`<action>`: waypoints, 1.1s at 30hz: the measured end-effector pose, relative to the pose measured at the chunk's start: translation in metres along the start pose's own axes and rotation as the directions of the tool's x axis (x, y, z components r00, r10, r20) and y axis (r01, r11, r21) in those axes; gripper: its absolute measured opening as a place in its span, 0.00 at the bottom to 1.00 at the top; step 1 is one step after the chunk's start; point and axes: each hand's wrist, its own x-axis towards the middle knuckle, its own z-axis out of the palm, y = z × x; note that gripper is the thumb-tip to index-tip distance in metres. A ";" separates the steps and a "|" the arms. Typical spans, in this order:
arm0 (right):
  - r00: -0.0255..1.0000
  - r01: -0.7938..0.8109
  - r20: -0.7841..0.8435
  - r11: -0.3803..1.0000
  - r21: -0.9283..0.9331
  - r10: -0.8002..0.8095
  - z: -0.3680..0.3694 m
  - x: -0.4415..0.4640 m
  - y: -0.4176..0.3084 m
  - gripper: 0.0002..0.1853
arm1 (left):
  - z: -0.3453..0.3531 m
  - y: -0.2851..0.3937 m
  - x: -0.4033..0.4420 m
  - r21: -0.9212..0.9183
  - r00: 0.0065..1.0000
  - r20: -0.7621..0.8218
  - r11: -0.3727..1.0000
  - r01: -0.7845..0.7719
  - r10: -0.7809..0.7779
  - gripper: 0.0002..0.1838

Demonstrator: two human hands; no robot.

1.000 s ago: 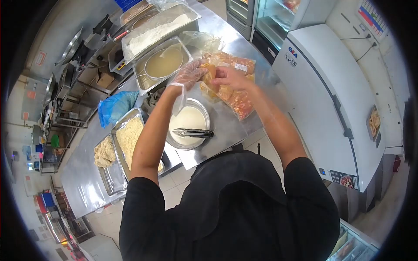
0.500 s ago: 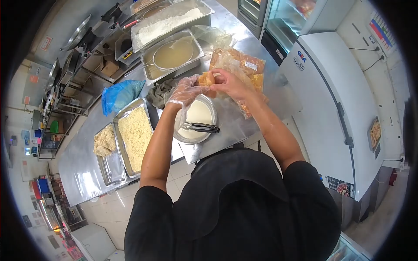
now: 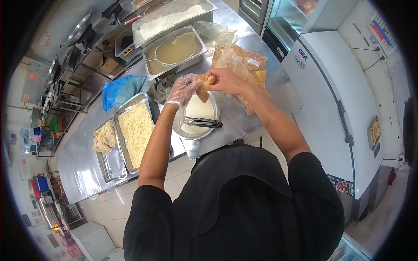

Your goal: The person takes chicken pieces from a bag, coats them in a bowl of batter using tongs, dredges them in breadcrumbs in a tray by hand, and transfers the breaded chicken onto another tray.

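My left hand [image 3: 184, 88], in a clear plastic glove, grips a piece of raw orange-yellow meat [image 3: 203, 90], which looks like marinated chicken. My bare right hand [image 3: 224, 81] pinches the upper right edge of the same piece. It hangs over a round bowl of white batter [image 3: 193, 110]. Black-handled tongs [image 3: 202, 122] lie across that bowl. Behind my right hand are clear bags of orange marinated meat [image 3: 244, 61].
To the left stand a tray of pale crumbs [image 3: 136, 126] and a steel tray with coated pieces [image 3: 104, 138]. Beyond the bowl are a grey cloth [image 3: 164, 88], a pan of cloudy liquid with a strainer [image 3: 175, 50] and a flour pan [image 3: 170, 21]. A blue bag [image 3: 123, 91] lies at left.
The piece of meat now hangs lower and longer between my hands, over the batter. My right hand has shifted slightly right, with its grip on the piece's upper edge.
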 end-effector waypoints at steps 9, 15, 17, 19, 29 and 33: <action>0.986 -0.167 0.039 0.974 0.151 0.163 0.001 0.008 -0.010 0.16 | -0.001 0.010 -0.021 -0.215 0.961 0.165 0.943 0.255 -0.222 0.18; 0.956 -0.144 -0.196 0.933 0.328 0.217 0.007 0.007 -0.008 0.16 | 0.005 0.008 -0.022 -0.432 0.977 0.112 0.877 0.211 -0.180 0.19; 0.965 -0.105 -0.217 0.976 0.190 0.146 0.015 -0.002 -0.006 0.18 | 0.012 0.016 -0.020 -0.367 0.958 -0.048 0.897 0.245 -0.281 0.19; 0.973 -0.065 -0.219 0.997 0.047 0.074 0.028 -0.014 -0.014 0.20 | 0.015 0.034 -0.021 -0.314 0.905 -0.218 0.904 0.289 -0.365 0.20; 0.925 -0.208 -0.316 0.977 0.042 0.211 0.056 -0.025 -0.007 0.14 | 0.021 0.012 -0.023 -0.441 0.892 -0.172 0.842 0.311 -0.419 0.21; 0.919 -0.273 -0.123 0.831 0.485 0.374 0.047 -0.022 0.003 0.12 | 0.013 0.000 -0.034 -0.796 0.953 0.111 0.549 0.256 -0.283 0.20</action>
